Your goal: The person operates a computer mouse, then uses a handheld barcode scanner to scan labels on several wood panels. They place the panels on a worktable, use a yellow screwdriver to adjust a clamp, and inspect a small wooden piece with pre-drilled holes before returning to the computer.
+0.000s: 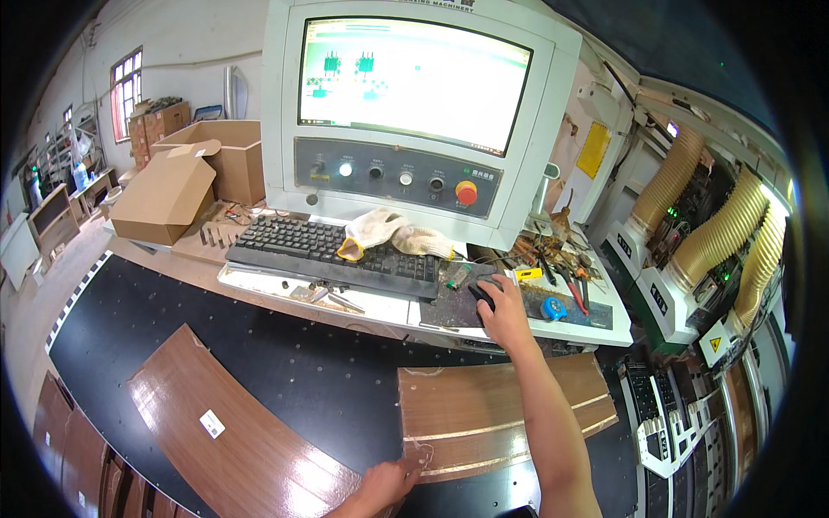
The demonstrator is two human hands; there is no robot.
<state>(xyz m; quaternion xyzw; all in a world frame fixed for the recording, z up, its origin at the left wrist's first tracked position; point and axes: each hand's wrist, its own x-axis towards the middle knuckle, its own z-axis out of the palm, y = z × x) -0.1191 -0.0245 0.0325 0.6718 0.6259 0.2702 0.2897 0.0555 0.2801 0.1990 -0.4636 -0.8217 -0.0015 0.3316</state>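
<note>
My right hand (503, 312) rests over a black computer mouse (485, 292) on a dark mat, its fingers curved round it. Low in the middle, my left hand (382, 485) has its fingers curled at the near left corner of a brown wood-grain panel (479, 401) with pale strips along it. A thin clear wisp of film or thread (425, 452) shows at that corner; what the left fingers hold is hidden. Left of it lies another brown panel (226, 401) with a white label (211, 423). Above the mouse stands a control console with a lit screen (414, 82).
A black keyboard (332, 255) has white work gloves (393, 233) on it. Right of the mouse are a blue tape measure (553, 308) and red-handled pliers (577, 295). An open cardboard box (173, 194) stands left; ribbed hoses (717, 224) run down at right. The panels lie on a dark table (285, 345).
</note>
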